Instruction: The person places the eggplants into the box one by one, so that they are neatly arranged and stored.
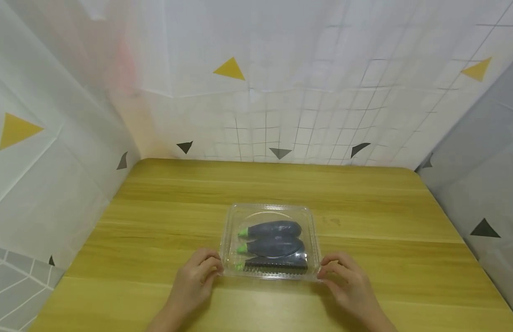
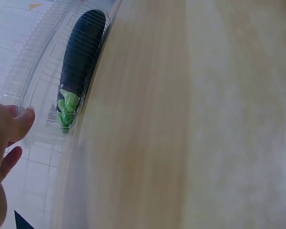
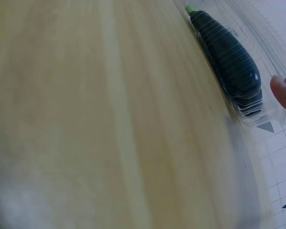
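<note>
A clear plastic clamshell box (image 1: 228,240) lies on the table before me, its transparent lid over several dark purple eggplants (image 1: 274,246). They lie in rows with green stem ends toward the left. My left hand (image 1: 193,279) pinches the rim at the box's front left corner. At the front right corner, the fingers and thumb of my right hand (image 1: 348,282) pinch the rim. Through the ribbed side wall, the left wrist view shows the front eggplant (image 2: 82,52) beside the left hand (image 2: 2,138). The right wrist view has its rounded end near the right hand (image 3: 285,93).
The wood-grain table (image 1: 156,221) stretches out on both sides of the box and behind it. White sheeting (image 1: 190,115) with grid lines and yellow and dark triangles hangs along the back and both sides.
</note>
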`<control>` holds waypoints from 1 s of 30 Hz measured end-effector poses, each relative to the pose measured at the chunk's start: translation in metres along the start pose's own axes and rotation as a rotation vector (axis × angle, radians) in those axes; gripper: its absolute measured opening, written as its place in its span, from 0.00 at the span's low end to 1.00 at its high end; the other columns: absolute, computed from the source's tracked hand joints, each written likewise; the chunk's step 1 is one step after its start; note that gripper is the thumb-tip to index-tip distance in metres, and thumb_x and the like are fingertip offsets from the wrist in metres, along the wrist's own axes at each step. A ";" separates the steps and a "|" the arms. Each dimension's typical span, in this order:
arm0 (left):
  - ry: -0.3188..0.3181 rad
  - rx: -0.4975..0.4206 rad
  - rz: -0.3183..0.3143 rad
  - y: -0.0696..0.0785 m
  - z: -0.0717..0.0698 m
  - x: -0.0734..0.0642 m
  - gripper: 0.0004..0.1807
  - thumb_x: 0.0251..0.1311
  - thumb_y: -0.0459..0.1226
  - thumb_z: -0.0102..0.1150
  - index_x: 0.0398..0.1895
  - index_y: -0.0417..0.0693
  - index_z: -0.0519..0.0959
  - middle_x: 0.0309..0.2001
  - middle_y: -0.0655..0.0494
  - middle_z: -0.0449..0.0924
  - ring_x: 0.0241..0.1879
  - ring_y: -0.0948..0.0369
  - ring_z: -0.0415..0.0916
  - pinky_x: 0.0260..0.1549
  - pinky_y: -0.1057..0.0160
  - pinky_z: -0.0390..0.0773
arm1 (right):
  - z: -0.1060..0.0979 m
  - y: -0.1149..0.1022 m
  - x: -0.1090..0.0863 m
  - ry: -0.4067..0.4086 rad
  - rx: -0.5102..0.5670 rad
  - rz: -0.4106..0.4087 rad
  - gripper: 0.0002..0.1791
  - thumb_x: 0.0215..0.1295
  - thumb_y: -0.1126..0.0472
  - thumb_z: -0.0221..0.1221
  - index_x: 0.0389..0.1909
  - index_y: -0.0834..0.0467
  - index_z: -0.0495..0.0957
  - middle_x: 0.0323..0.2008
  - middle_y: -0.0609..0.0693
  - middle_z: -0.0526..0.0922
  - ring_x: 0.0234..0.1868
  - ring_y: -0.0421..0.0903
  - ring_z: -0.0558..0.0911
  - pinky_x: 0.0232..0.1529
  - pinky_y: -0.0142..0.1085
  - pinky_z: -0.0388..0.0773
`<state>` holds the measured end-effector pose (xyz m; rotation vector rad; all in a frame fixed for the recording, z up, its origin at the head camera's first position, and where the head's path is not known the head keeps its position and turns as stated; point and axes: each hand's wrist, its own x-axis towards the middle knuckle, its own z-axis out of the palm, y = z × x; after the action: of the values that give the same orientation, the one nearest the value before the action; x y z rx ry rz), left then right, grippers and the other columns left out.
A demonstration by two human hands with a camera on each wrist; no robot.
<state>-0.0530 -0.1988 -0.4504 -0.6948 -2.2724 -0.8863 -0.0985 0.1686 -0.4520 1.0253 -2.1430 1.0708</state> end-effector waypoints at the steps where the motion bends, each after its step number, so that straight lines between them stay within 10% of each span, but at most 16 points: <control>1: 0.000 -0.001 0.000 0.000 0.000 0.000 0.16 0.37 0.19 0.69 0.26 0.46 0.78 0.38 0.57 0.77 0.38 0.59 0.78 0.42 0.75 0.77 | 0.000 0.000 0.001 0.001 -0.002 -0.006 0.16 0.67 0.46 0.56 0.25 0.52 0.79 0.37 0.48 0.79 0.40 0.41 0.77 0.51 0.21 0.71; 10: -0.011 -0.016 -0.014 -0.002 0.003 -0.002 0.19 0.36 0.18 0.68 0.27 0.48 0.77 0.39 0.58 0.76 0.39 0.59 0.76 0.42 0.76 0.76 | -0.001 0.001 0.003 -0.019 -0.038 -0.008 0.04 0.46 0.59 0.62 0.25 0.52 0.79 0.37 0.47 0.79 0.40 0.42 0.78 0.52 0.21 0.71; 30: -0.014 -0.013 -0.041 -0.001 0.002 -0.001 0.19 0.36 0.24 0.73 0.28 0.49 0.76 0.40 0.59 0.75 0.42 0.59 0.75 0.47 0.75 0.72 | 0.000 0.004 0.004 -0.020 -0.027 -0.011 0.09 0.42 0.63 0.64 0.28 0.53 0.79 0.38 0.48 0.79 0.42 0.44 0.77 0.54 0.22 0.69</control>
<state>-0.0531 -0.1978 -0.4531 -0.6644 -2.3026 -0.9191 -0.1040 0.1684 -0.4510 1.0378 -2.1593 1.0276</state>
